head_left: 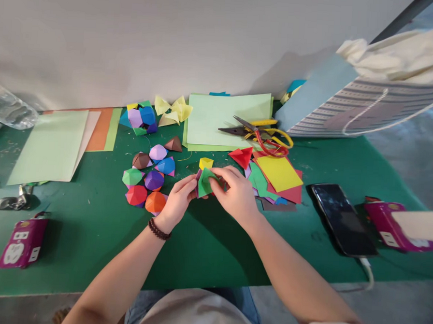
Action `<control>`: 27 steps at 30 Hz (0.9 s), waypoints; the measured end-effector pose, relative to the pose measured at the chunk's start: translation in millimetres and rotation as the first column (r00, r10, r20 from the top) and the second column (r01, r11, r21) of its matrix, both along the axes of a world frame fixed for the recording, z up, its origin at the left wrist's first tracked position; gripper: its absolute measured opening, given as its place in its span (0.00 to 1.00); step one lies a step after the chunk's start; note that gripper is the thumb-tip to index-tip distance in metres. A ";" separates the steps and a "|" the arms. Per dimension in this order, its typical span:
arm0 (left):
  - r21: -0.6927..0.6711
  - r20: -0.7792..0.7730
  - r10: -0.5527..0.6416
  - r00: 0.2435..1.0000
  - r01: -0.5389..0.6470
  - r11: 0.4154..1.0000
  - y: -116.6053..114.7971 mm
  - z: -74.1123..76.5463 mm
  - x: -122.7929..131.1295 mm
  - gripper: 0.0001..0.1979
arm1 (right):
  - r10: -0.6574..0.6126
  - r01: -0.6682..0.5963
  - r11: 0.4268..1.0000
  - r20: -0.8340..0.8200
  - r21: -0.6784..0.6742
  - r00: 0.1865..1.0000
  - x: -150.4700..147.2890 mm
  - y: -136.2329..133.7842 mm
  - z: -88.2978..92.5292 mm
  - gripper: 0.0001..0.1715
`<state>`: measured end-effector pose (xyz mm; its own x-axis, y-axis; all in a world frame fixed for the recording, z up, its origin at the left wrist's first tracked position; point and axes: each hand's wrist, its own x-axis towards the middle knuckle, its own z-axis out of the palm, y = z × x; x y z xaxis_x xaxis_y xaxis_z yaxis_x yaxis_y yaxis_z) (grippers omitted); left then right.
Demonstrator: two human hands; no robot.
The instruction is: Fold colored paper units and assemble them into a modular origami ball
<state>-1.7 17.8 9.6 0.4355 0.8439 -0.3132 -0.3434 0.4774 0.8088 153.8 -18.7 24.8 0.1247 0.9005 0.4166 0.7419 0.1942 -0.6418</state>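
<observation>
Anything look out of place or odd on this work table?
A clear plastic bottle lies on its side at the far left edge, and small paper scraps litter the green mat near it, unlike the neatly grouped paper pieces.

head-worn view facing forward and down at the hands (234,194)

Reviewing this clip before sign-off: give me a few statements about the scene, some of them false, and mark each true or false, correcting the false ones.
The left hand wears a beaded bracelet. True.
Both hands hold a green paper piece. True.
The right hand holds scissors. False: the scissors lie across a pale green sheet.
The phone lies left of the hands. False: it lies to their right.
The folded paper balls sit in a bag. False: they lie loose on the green mat.
A yellow sheet lies on a red sheet. True.
</observation>
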 end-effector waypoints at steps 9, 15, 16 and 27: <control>0.276 -0.037 -0.053 0.998 0.061 0.959 -1.7 -3.2 -1.2 0.19 | -0.168 0.081 0.979 -0.522 -0.185 0.836 11.4 6.3 1.3 0.10; 0.343 -0.104 0.050 0.993 -0.012 0.939 -1.4 -0.8 -3.2 0.27 | -0.183 -0.032 0.960 -0.705 -0.280 0.685 10.6 7.2 2.5 0.16; 0.346 -0.115 0.050 0.992 -0.007 0.938 -1.8 0.7 -3.4 0.28 | -0.164 -0.041 0.962 -0.692 -0.270 0.703 9.7 7.0 1.9 0.16; 0.337 -0.106 0.020 0.994 0.017 0.941 -4.0 0.9 -2.1 0.25 | -0.064 -0.010 0.988 -0.467 -0.154 0.882 3.4 2.4 4.4 0.07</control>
